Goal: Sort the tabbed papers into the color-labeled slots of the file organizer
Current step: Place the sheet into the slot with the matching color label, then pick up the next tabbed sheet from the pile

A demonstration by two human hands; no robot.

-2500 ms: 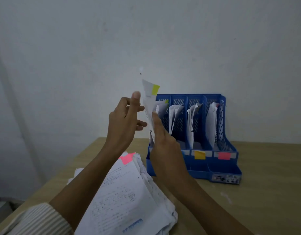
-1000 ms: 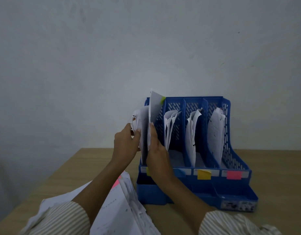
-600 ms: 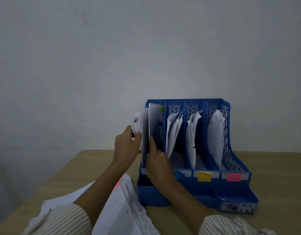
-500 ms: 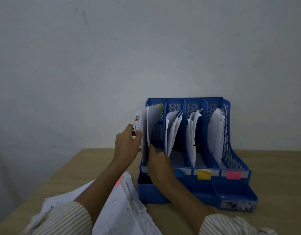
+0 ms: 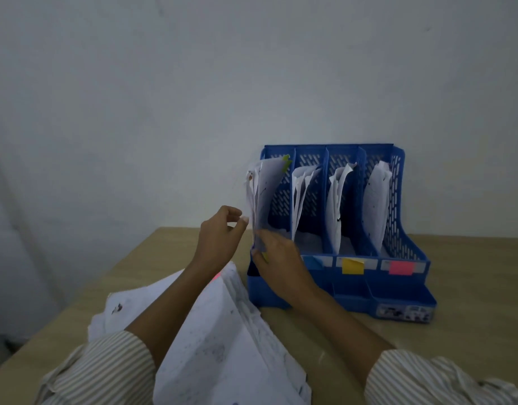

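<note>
A blue file organizer (image 5: 409,252) with four slots stands on the table by the wall. Its front labels show blue (image 5: 311,261), yellow (image 5: 352,266) and pink (image 5: 400,267); the leftmost label is mostly hidden behind my right hand. The green-tabbed paper (image 5: 269,194) stands upright in the leftmost slot among other sheets. My right hand (image 5: 278,255) pinches its lower edge at the slot's front. My left hand (image 5: 219,238) hovers just left of those sheets, fingers loosely curled and holding nothing. A pile of loose papers (image 5: 222,331) lies under my forearms, with a pink tab (image 5: 216,276) showing.
The other three slots each hold white sheets. A small tray section (image 5: 403,309) sits at the organizer's front right. The wooden table (image 5: 471,287) reaches to the right, and its left edge (image 5: 76,299) runs diagonally. A pale wall rises behind.
The green-tabbed paper has gone down from above the organizer into the leftmost slot, with my right hand sliding to its base. My left hand has let go of the sheets and drawn back slightly.
</note>
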